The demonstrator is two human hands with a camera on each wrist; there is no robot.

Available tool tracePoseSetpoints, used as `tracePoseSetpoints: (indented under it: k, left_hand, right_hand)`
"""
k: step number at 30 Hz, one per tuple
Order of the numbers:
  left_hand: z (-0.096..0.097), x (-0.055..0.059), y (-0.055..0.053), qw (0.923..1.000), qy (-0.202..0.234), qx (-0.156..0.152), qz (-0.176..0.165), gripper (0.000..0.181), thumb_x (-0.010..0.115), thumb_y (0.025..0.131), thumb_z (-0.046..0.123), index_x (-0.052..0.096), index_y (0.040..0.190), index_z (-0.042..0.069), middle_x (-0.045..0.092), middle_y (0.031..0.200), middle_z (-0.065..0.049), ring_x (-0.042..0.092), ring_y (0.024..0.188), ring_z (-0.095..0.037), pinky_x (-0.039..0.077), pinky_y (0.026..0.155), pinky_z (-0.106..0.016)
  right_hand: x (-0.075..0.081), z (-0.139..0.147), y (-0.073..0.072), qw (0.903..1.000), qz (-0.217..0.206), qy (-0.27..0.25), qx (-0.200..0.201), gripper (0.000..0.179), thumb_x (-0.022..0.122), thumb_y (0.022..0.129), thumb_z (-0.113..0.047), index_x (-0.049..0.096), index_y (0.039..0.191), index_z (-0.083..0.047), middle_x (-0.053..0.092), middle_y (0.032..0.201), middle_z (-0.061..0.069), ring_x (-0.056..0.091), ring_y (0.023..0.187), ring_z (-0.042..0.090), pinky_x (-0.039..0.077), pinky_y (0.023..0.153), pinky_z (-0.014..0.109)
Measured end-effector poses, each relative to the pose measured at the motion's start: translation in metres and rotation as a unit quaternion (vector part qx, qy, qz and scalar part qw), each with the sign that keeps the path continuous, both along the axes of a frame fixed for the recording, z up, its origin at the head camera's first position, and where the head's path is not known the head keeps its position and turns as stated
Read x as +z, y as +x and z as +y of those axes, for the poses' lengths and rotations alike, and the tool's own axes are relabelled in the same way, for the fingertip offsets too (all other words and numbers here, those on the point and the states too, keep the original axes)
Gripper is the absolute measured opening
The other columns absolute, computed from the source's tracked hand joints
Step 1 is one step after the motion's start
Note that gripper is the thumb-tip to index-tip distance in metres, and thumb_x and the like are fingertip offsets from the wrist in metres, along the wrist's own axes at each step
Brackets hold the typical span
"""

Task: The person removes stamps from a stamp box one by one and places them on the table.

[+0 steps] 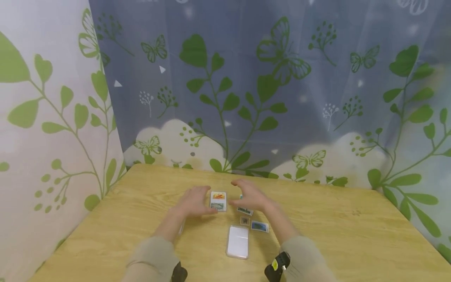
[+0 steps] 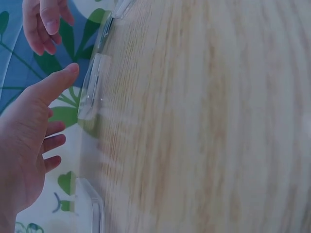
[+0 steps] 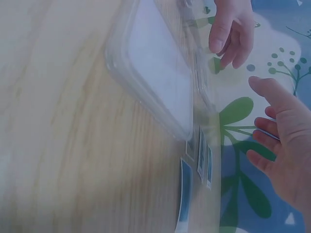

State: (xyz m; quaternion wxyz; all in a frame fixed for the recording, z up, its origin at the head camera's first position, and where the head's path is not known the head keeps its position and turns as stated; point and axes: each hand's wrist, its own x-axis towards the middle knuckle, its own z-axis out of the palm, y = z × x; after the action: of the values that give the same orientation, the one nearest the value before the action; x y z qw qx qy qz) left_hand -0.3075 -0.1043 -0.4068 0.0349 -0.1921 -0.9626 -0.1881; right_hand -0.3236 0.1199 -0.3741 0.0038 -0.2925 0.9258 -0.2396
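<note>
Both hands hover over the wooden table with fingers apart, holding nothing. My left hand (image 1: 193, 202) is just left of a small clear case (image 1: 218, 200) with two stamp-like pictures in it, one orange and yellow, one grey-green. On the other side, my right hand (image 1: 249, 197) hangs above stamp-like pieces (image 1: 245, 212), partly covering them. Nearer to me lie a small brown stamp (image 1: 245, 221) and a blue stamp (image 1: 260, 226). In the right wrist view, a clear plastic case (image 3: 160, 73) with a white inside rests flat on the table.
The wooden table (image 1: 334, 231) reaches back to a patterned cloth (image 1: 239, 98) that hangs behind and at both sides. A thin clear edge (image 1: 181, 227) shows beside the left wrist, mostly hidden by the arm.
</note>
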Motion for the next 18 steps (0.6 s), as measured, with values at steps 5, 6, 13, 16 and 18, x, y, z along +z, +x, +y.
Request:
tracePoseSetpoints:
  k: [5,6,13,16,18]
  left_hand:
    - [0.001,-0.004,-0.002,0.9999,0.003,-0.006,-0.011,0.087,0.072,0.073,0.049,0.040,0.135,-0.002,0.047,0.134,-0.018,0.042,0.123,-0.036,0.030,0.102,-0.052]
    - [0.001,-0.004,-0.002,0.9999,0.006,-0.006,-0.014,0.087,0.072,0.073,0.048,0.039,0.135,-0.002,0.046,0.134,-0.019,0.041,0.123,-0.036,0.030,0.103,-0.052]
    - [0.002,-0.006,-0.007,0.9996,0.009,0.001,-0.026,0.091,0.073,0.072,0.049,0.036,0.137,-0.001,0.041,0.138,-0.018,0.036,0.127,-0.036,0.026,0.105,-0.053]
    - [0.002,-0.008,-0.009,0.9997,0.002,-0.003,-0.024,0.090,0.072,0.072,0.051,0.037,0.137,-0.001,0.042,0.138,-0.017,0.037,0.127,-0.036,0.027,0.105,-0.052]
    - [0.002,-0.008,-0.010,0.9998,0.001,-0.013,-0.015,0.087,0.071,0.071,0.052,0.041,0.134,-0.001,0.047,0.133,-0.016,0.043,0.122,-0.035,0.031,0.102,-0.052]
  right_hand:
    - [-0.006,-0.006,-0.005,0.9996,-0.024,-0.015,0.005,0.073,0.072,0.079,-0.030,0.039,0.137,0.000,0.043,0.136,0.017,0.040,0.124,0.033,0.033,0.102,0.048]
    - [-0.007,-0.007,-0.006,0.9994,-0.028,-0.019,0.005,0.074,0.072,0.078,-0.030,0.039,0.137,0.000,0.043,0.136,0.017,0.040,0.124,0.033,0.033,0.102,0.048]
    - [-0.016,-0.015,-0.013,0.9971,-0.061,-0.043,0.013,0.078,0.074,0.077,-0.028,0.036,0.138,0.002,0.041,0.138,0.018,0.039,0.125,0.034,0.033,0.102,0.049]
    - [-0.019,-0.019,-0.015,0.9962,-0.075,-0.042,0.010,0.080,0.075,0.076,-0.028,0.034,0.139,0.002,0.040,0.138,0.019,0.039,0.125,0.034,0.033,0.102,0.048]
    - [-0.021,-0.021,-0.015,0.9961,-0.079,-0.037,0.008,0.082,0.075,0.076,-0.027,0.033,0.140,0.001,0.040,0.138,0.019,0.038,0.126,0.034,0.033,0.103,0.048]
